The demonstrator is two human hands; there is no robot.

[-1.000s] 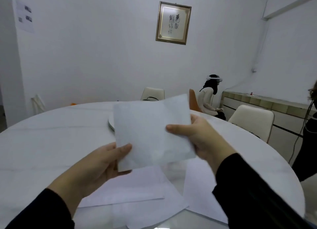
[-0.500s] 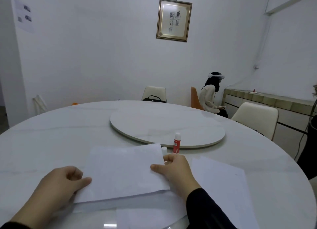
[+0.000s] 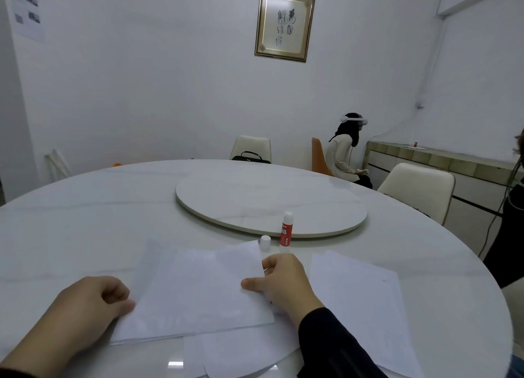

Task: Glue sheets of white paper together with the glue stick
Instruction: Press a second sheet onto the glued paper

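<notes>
White paper sheet (image 3: 198, 289) lies flat on the marble table (image 3: 71, 221) in front of me; my left hand (image 3: 88, 306) pinches its left edge, thumb on top, fingers curled; my right hand (image 3: 283, 281) pinches the right edge likewise; the glue stick (image 3: 286, 231) stands upright just beyond, its cap (image 3: 265, 242) beside it; another sheet (image 3: 360, 301) lies to the right.

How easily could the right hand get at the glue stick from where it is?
Probably easily. The glue stick stands upright just beyond the right hand, with only its white cap beside it and bare table between. The hand would first have to let go of the paper sheet.
</notes>
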